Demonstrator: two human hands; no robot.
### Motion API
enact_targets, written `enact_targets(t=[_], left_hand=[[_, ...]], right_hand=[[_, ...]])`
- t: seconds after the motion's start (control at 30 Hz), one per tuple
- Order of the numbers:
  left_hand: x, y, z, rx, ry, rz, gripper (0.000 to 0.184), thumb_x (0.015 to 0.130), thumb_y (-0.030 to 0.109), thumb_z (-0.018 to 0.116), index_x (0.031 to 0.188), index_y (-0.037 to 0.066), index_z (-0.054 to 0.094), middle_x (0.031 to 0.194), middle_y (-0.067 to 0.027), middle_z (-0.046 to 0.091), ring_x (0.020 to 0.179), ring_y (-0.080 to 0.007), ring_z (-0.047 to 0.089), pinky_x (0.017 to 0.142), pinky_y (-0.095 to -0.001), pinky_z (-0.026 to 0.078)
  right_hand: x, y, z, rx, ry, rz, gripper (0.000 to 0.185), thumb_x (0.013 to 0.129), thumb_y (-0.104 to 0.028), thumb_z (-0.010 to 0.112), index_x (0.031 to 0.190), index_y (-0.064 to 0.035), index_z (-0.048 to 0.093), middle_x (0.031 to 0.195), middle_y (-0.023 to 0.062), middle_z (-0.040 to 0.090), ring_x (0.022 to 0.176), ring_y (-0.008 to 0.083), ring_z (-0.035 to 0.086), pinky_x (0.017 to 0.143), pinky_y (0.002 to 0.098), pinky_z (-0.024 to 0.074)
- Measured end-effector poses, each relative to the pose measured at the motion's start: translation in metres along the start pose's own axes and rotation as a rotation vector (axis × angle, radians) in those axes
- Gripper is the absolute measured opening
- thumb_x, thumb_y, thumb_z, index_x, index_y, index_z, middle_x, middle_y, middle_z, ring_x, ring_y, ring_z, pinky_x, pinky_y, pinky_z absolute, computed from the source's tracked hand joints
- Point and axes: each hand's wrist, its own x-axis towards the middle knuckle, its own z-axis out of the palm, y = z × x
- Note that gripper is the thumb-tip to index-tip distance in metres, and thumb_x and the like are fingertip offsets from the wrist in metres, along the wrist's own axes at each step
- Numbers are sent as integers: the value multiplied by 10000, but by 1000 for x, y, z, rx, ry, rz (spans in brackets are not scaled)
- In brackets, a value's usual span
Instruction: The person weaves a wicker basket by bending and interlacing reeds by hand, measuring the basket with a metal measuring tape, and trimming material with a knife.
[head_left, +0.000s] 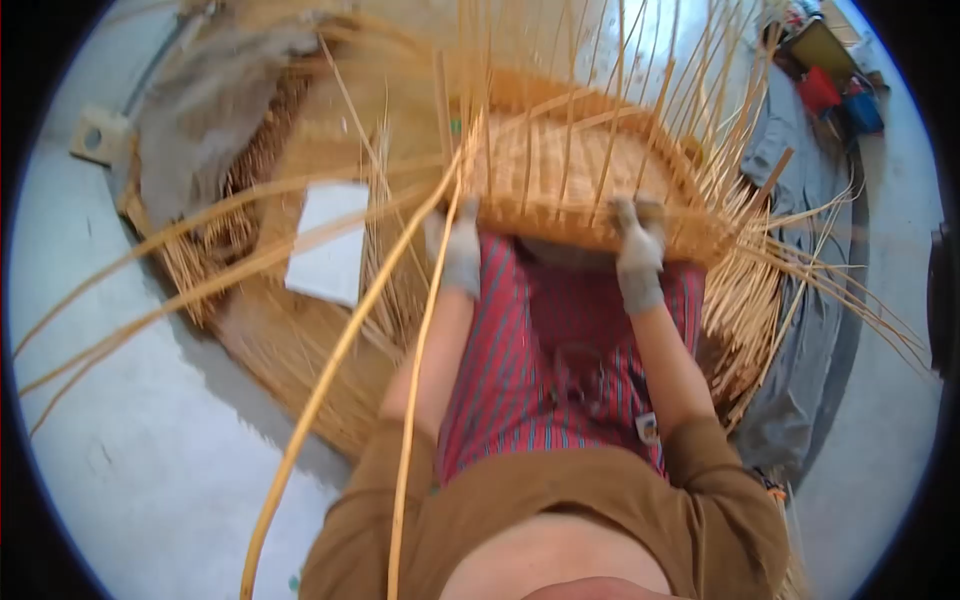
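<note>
A half-woven wicker basket (550, 165) stands over my knees, with long upright canes rising from its far and near sides. My left hand (462, 250), in a pale glove, grips the basket's near left corner; its fingers are partly hidden behind loose canes. On the near rim, further right, my right hand (638, 245) is closed around the woven edge, also gloved. Two thick canes (335, 365) run from the left corner down toward me. Other long canes bend out to the left. The upper part of the basket is blurred by motion.
A white sheet (328, 243) lies on a brown mat (290, 350) to the left, near a grey cloth (205, 120). A bundle of cane strips (745, 325) lies on grey fabric (790, 390) at right. Red and blue items (820, 92) sit at upper right.
</note>
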Motion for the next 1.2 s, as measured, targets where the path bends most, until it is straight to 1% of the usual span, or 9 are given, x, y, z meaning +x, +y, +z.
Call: enact_targets(t=[0.13, 0.33, 0.43, 0.47, 0.77, 0.9, 1.0, 1.07, 1.2], left_hand=[[-38, 90, -6, 573, -466, 669, 386, 893, 241, 671, 1228, 71, 585, 1101, -160, 647, 1015, -328, 633, 972, -467, 463], [28, 83, 44, 821, -1049, 40, 410, 857, 530, 617, 1011, 167, 728, 992, -142, 704, 987, -295, 654, 861, -426, 489], [20, 52, 52, 856, -807, 97, 435, 864, 582, 572, 978, 195, 735, 879, -127, 716, 928, -311, 668, 862, -405, 493], [19, 56, 53, 891, -783, 71, 477, 873, 598, 549, 996, 174, 729, 922, -138, 713, 932, -321, 665, 851, -408, 497], [19, 74, 54, 883, -926, -38, 505, 890, 601, 517, 988, 148, 719, 981, -165, 704, 978, -356, 650, 876, -446, 484], [21, 61, 57, 960, -757, -4, 455, 905, 572, 526, 1008, 176, 728, 970, -146, 711, 976, -338, 651, 877, -426, 485], [38, 59, 59, 896, -929, -149, 444, 897, 563, 548, 1016, 180, 737, 976, -130, 717, 995, -329, 654, 884, -420, 486], [50, 28, 62, 793, -992, -134, 451, 829, 590, 624, 961, 175, 741, 961, -89, 726, 946, -293, 671, 862, -395, 493], [35, 46, 60, 705, -970, -143, 517, 719, 615, 713, 911, 135, 698, 936, -77, 717, 898, -283, 669, 817, -370, 507]], right_hand=[[-1, -2, -33, 293, -17, 17, 89, 959, -57, 588, 972, -140, 557, 962, 68, 686, 909, 191, 679, 769, 334, 596], [19, -11, -25, -80, -228, -232, 80, 940, -28, 603, 961, -77, 543, 999, 87, 677, 900, 179, 680, 786, 337, 580], [47, -87, 82, -591, -502, -393, 281, 847, -56, 690, 1115, -68, 606, 1127, 120, 652, 1008, 190, 648, 861, 344, 499], [81, -77, 113, -810, -496, -979, 432, 863, -63, 660, 1279, -152, 585, 1264, 181, 597, 1042, 225, 619, 901, 356, 483], [60, -64, 50, -272, -709, -203, 554, 996, -1, 418, 1503, -201, 319, 1169, 84, 618, 1066, 198, 619, 908, 366, 525], [102, -39, 128, -1075, -313, -1125, 516, 968, -62, 523, 1446, -220, 412, 1324, 67, 587, 1081, 198, 614, 867, 289, 542], [106, -42, 157, -504, -486, -737, 441, 954, -74, 534, 1382, -166, 485, 1459, 43, 466, 1079, 196, 604, 816, 286, 551], [127, -21, 92, -1613, -502, -842, 373, 974, -164, 544, 1344, -131, 518, 1326, 64, 537, 980, 201, 602, 756, 318, 556], [23, 19, -23, 389, -373, -417, 237, 1031, -282, 468, 951, -64, 517, 619, 11, 469, 529, 152, 477, 544, 327, 462]])
